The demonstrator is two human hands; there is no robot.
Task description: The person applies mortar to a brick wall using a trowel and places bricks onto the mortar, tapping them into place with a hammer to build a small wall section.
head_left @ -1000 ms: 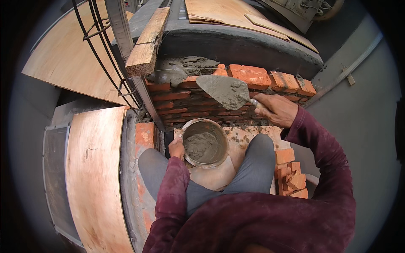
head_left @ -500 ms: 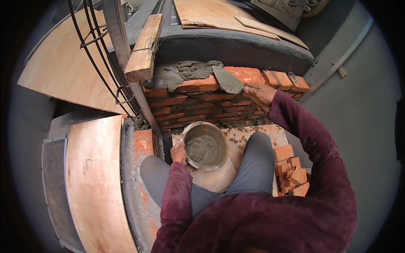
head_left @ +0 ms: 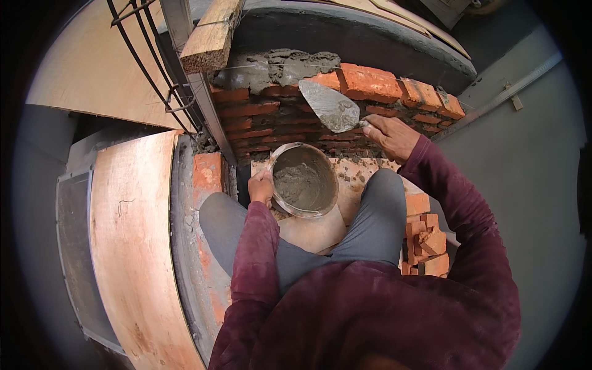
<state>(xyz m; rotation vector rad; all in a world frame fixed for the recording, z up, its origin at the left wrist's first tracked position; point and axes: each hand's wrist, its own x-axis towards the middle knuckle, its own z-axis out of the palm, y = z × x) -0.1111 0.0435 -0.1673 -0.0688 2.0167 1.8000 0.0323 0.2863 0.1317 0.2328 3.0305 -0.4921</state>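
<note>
My right hand (head_left: 394, 138) is closed round the handle of a pointed trowel (head_left: 332, 106), whose blade is smeared with grey mortar. The blade hovers in front of the top courses of a brick wall (head_left: 370, 82). Wet mortar (head_left: 280, 66) lies in a rough layer along the wall's top left part, beside bare orange bricks. Between my knees stands a round bucket (head_left: 333, 188) with grey mortar (head_left: 301, 184) inside. My left hand (head_left: 261, 187) grips the bucket's left rim, its thumb over the edge.
A taut string (head_left: 246, 66) runs along the wall top. Left stand bent steel bars (head_left: 148, 52) and a wooden block (head_left: 211, 43) by a metal post. A plywood sheet (head_left: 132, 246) lies at my left. Loose bricks (head_left: 428, 237) are piled by my right knee.
The trowel has come off the wall top, its blade now turned with a mortar-smeared face showing. More mortar covers the bricks on the left. The view has tilted downward; my left hand stays on the bucket.
</note>
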